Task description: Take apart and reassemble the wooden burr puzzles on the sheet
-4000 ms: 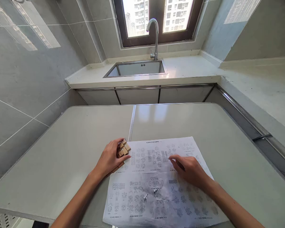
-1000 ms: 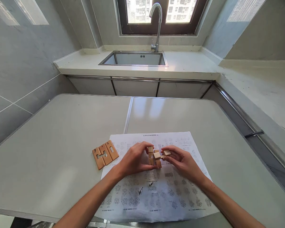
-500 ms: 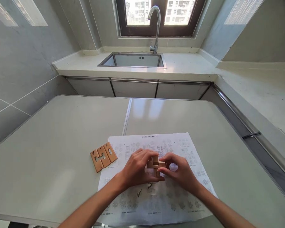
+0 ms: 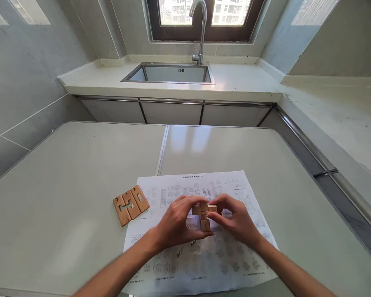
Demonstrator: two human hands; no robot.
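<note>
A small wooden interlocking burr puzzle (image 4: 204,211), made of crossed light-brown blocks, is held between my two hands above a printed sheet (image 4: 160,272). My left hand (image 4: 181,220) grips it from top to bottom, fingers at its upper end and thumb under its lower end. From the right, my right hand (image 4: 233,212) pinches the puzzle's right arm between thumb and fingers. The sheet carries rows of small diagrams and a few dark check marks. Left of it lie flat wooden pieces (image 4: 130,205) with numbers and cut-out slots, side by side and overlapping the sheet's edge.
The pale table (image 4: 64,198) has a seam across its middle. Behind it stand a counter (image 4: 235,80) with a metal sink (image 4: 170,74), a tall faucet (image 4: 200,33) and a window. A ledge with a metal rail (image 4: 309,144) runs along the right.
The puzzle's blocks sit closer together, its lower upright showing more plainly between my hands. Both hands keep their hold. The view has shifted slightly.
</note>
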